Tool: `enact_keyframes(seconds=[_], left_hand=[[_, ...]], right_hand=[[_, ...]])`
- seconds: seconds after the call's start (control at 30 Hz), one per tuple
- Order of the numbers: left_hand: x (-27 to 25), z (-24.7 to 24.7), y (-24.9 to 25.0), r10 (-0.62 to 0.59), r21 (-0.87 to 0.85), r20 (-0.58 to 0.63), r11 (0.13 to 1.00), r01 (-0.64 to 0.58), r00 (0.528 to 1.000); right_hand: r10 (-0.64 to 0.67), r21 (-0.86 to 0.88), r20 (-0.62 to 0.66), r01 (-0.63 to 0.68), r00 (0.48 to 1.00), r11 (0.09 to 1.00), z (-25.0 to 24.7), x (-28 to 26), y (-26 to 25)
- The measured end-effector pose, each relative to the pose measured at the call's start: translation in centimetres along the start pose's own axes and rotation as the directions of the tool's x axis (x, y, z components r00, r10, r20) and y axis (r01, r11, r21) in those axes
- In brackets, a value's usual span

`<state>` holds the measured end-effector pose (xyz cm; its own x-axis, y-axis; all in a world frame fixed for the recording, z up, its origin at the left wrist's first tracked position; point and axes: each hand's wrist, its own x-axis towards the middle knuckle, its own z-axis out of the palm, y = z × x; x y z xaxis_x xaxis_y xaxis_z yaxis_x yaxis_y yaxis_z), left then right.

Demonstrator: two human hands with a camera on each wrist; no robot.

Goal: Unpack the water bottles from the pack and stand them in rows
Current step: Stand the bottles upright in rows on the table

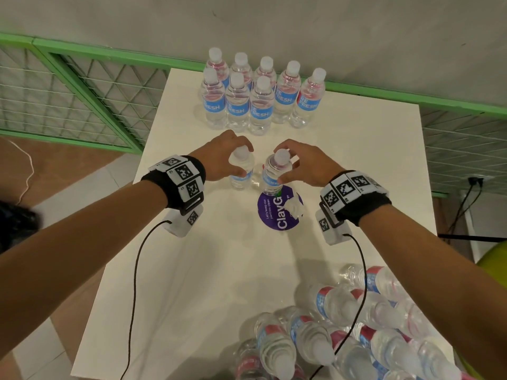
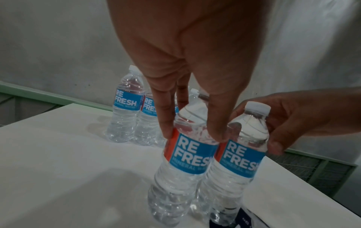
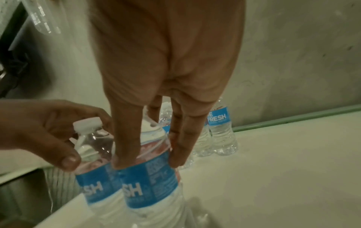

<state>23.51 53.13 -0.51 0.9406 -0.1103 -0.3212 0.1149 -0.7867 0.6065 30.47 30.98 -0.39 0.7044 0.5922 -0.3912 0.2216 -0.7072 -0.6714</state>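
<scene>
Two clear water bottles with blue labels stand upright side by side near the table's middle. My left hand [image 1: 240, 160] grips the left bottle [image 1: 241, 179] around its shoulder from above; in the left wrist view my left hand [image 2: 193, 135] pinches this bottle [image 2: 183, 155] just over the label. My right hand [image 1: 285, 163] holds the right bottle [image 1: 270, 182] the same way, and my right hand [image 3: 151, 162] is seen on that bottle [image 3: 154, 185]. Whether the bases touch the table is unclear. Several bottles [image 1: 237, 105] stand in two rows at the far edge.
The white table [image 1: 192, 270] carries a purple round sticker [image 1: 277, 215] under the right bottle. The torn pack with several bottles lying down [image 1: 343, 333] fills the near right corner. A green wire fence [image 1: 68, 86] and a grey wall run behind the table.
</scene>
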Motion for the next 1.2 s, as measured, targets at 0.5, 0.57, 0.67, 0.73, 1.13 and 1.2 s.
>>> enact_keyframes(seconds=[0.5,0.57,0.67,0.73,1.13,1.2], left_hand=[[10.3,0.0,4.6,0.081,0.002,-0.014,0.997,-0.081,0.997],[10.9,0.0,4.9,0.082,-0.008,-0.028,0.997,-0.082,0.996],[11.6,-0.1,5.5,0.084,0.032,-0.033,0.996,-0.083,0.996],[11.9,-0.3,5.8,0.085,0.116,-0.026,0.990,-0.081,0.996],[14.9,-1.6,7.6,0.212,0.603,-0.091,0.789,-0.116,0.973],[15.4,-1.8,7.7,0.207,0.659,-0.088,0.746,-0.099,0.974]], right_hand=[[0.116,-0.010,-0.140,-0.118,0.983,0.993,-7.7,1.5,4.9],[0.108,-0.015,-0.170,-0.112,0.979,0.994,-7.7,1.6,5.5],[0.133,0.007,-0.234,-0.135,0.963,0.991,-7.6,2.0,6.1],[0.159,0.023,-0.262,-0.158,0.952,0.987,-7.9,2.3,6.3],[0.252,0.026,-0.411,-0.265,0.876,0.964,-12.2,5.8,6.4],[0.253,0.053,-0.424,-0.255,0.869,0.965,-12.5,6.3,6.4]])
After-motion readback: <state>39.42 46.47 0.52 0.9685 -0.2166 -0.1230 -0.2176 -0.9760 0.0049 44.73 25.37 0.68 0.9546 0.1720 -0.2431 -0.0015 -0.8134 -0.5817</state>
